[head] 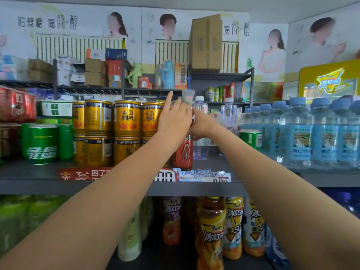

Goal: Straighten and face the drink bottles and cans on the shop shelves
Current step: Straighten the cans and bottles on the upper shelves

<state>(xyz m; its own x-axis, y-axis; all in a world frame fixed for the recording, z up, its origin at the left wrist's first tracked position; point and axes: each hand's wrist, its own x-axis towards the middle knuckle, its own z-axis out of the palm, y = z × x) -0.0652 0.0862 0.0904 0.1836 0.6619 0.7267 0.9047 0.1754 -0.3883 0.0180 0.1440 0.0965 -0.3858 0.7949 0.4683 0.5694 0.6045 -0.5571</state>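
**Both hands on the red can at the middle shelf**

Nearest you, your two forearms run up from the bottom corners and meet at the middle shelf point(116, 187). Below its edge, on the lower shelf, stand the iced tea bottles point(232, 227), labels mostly forward, untouched for now.

Your left hand point(174, 118) is up beside the stacked gold cans point(127, 133), forefinger pointing straight up and the other fingers bent toward the top of the red can point(184, 152); whether they pinch it or only rest there, I cannot tell, since the hand hides the contact. Your right hand point(201, 124) comes in from the other side, fingers curled around the top of that same can, and appears to hold it. The can stands on the shelf just right of the gold cans and in front of a clear bottle point(199, 108).

The step in hand looks to be facing this one can. The next move likely calls for a small twist until its front design looks out, then a nudge into line with the gold cans.

Farther right, the blue-labelled water bottles point(298, 133) stand in tidy rows. On the left, the green cans point(41, 145) sit slightly uneven and may want attention afterwards.
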